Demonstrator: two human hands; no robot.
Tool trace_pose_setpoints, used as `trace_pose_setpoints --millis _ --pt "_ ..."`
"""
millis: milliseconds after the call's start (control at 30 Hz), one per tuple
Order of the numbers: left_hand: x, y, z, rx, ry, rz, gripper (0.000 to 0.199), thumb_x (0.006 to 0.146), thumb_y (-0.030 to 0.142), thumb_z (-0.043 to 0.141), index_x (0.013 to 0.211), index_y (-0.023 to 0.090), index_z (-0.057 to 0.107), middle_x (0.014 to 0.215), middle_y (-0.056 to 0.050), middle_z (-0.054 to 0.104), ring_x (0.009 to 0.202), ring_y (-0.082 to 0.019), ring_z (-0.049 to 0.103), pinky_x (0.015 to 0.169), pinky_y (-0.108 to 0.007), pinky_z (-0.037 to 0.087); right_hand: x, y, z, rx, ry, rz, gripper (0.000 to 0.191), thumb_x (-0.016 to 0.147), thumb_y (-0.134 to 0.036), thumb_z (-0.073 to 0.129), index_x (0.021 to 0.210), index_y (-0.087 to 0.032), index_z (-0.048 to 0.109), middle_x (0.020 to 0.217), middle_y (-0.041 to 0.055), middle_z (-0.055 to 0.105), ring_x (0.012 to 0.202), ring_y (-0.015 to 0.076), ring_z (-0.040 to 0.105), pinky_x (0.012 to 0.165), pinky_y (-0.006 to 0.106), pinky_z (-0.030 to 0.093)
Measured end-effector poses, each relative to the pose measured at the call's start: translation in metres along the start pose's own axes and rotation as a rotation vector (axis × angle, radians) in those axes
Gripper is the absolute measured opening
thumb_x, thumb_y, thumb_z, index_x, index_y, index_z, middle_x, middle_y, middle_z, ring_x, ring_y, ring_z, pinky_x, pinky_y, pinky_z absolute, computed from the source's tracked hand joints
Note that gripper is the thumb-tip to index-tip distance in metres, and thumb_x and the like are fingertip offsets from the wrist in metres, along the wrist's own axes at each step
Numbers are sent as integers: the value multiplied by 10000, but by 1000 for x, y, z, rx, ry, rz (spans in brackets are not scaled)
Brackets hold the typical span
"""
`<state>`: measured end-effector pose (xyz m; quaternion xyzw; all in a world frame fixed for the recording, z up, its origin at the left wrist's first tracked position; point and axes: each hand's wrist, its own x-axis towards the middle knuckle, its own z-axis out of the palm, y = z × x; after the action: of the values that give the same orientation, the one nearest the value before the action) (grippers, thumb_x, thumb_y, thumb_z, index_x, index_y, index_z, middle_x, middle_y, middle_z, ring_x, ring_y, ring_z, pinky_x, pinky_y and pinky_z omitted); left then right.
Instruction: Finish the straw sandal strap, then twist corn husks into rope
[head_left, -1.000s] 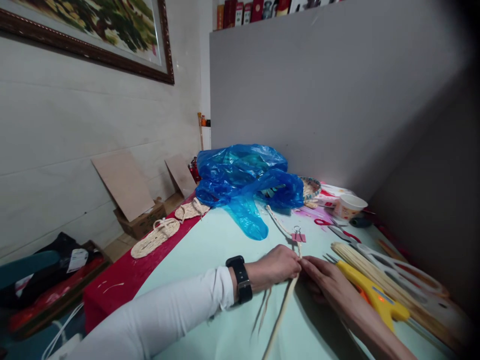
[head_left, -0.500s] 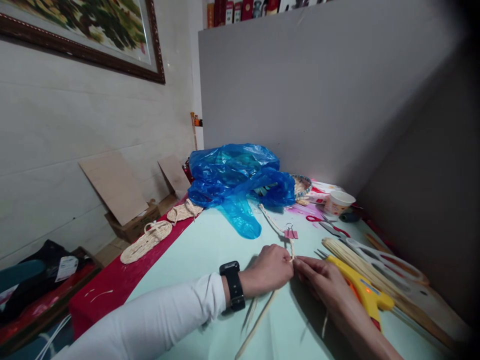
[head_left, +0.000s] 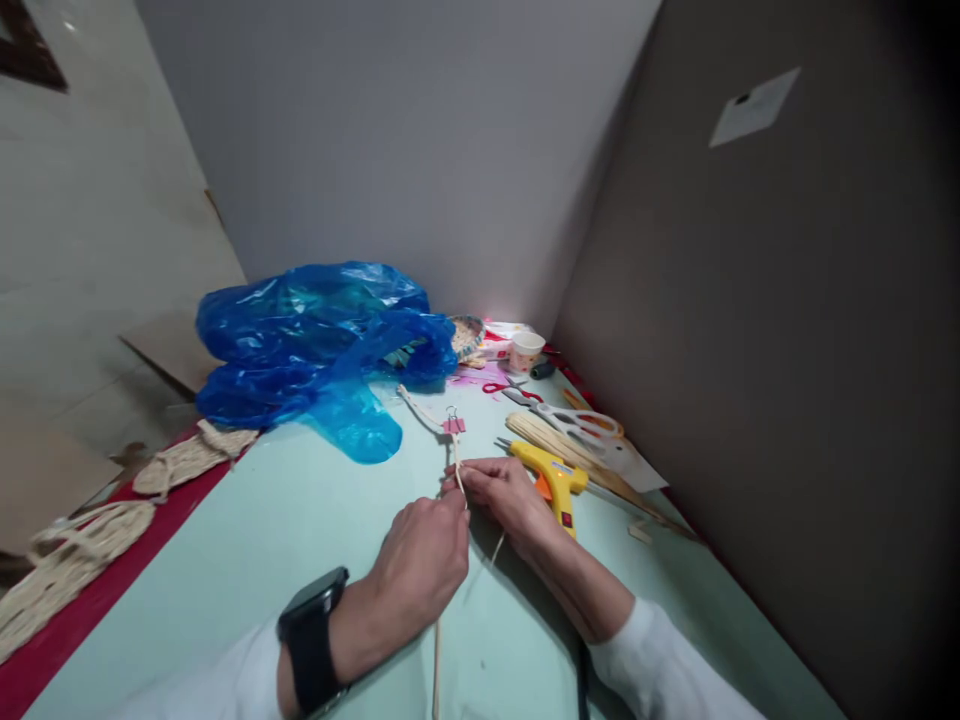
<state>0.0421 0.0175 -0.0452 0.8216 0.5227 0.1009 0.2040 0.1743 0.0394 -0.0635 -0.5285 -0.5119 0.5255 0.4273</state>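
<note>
A thin pale braided straw cord [head_left: 421, 409] runs down the table and passes through a pink binder clip [head_left: 454, 426]. Just below the clip, my right hand [head_left: 510, 497] pinches the braid between thumb and fingers. My left hand [head_left: 421, 552], with a black watch on the wrist, is closed on a strand right beneath it, knuckles up. One loose straw strand [head_left: 437, 665] trails toward me from under the left hand. A shorter end [head_left: 497, 549] sticks out below my right palm.
Right of my hands lie a yellow glue gun [head_left: 551, 478], a straw bundle [head_left: 547, 440], white-handled scissors [head_left: 585, 424] and red-handled scissors [head_left: 514, 388]. A blue plastic bag [head_left: 315, 335] and paper cup [head_left: 526, 350] stand behind. Woven straw soles [head_left: 82, 550] lie along the left edge.
The view has swung to the right. My left hand has dropped from beside the braid to below my right hand, which now pinches nearer the clip.
</note>
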Motion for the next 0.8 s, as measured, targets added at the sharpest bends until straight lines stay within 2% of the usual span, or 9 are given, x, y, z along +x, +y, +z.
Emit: trace_pose_setpoints --millis 133,267,367,433,500,567,667,733,800 --pt "-8 2 6 85 -44 54 344 925 172 279 945 127 619 816 -171 717 706 -304 676 617 -368 369 -2 -9 0 213 -54 136 266 642 -309 608 775 -97 697 694 55 643 471 54 247 448 208 136" --pt "-8 5 -6 132 -93 73 346 933 246 285 857 166 613 759 -148 696 675 -312 646 628 -386 346 1 -9 -4 341 -65 182 222 610 -232 611 764 -94 693 599 7 585 443 38 206 436 203 105" --pt "5 -2 -20 -75 52 29 314 901 368 386 709 200 569 773 -106 633 782 -301 585 724 -408 346 3 -7 -5 380 -67 177 109 599 -193 597 653 -115 651 473 -60 439 422 36 164 428 207 89" --pt "19 -12 -25 -357 179 -17 218 861 356 439 770 198 559 867 -95 589 894 -287 527 814 -411 341 2 -7 -3 382 -67 161 80 616 -200 588 571 -133 594 429 -80 356 417 39 145 426 213 83" --pt "34 -21 -24 -500 109 -23 163 813 352 497 816 195 540 858 -72 577 864 -250 528 792 -376 376 0 -7 -1 362 -71 140 137 650 -219 579 538 -141 561 411 -86 312 416 45 145 428 217 88" --pt "43 -27 -19 -652 -53 -30 179 803 374 485 770 199 502 701 -21 535 669 -188 523 641 -318 405 -2 -7 -1 321 -78 119 163 684 -227 563 546 -140 558 413 -82 316 418 50 161 433 218 103" --pt "46 -29 -11 -863 -251 -71 202 810 392 465 738 205 445 579 52 415 427 -84 328 430 -229 255 -4 -4 -2 217 -77 77 192 729 -207 519 552 -140 547 440 -70 347 428 56 179 443 221 122" --pt "44 -30 -8 -968 -322 -95 189 793 369 508 750 202 431 597 66 403 406 -48 239 407 -209 167 -4 0 -4 121 -62 42 210 755 -183 493 561 -138 559 452 -65 364 435 63 200 450 222 146" --pt "43 -31 -8 -1043 -369 -108 187 781 348 546 763 198 435 623 62 426 413 -36 246 408 -199 164 -3 4 -6 7 -32 -1 228 778 -162 481 582 -136 594 471 -51 420 448 72 263 470 218 199"
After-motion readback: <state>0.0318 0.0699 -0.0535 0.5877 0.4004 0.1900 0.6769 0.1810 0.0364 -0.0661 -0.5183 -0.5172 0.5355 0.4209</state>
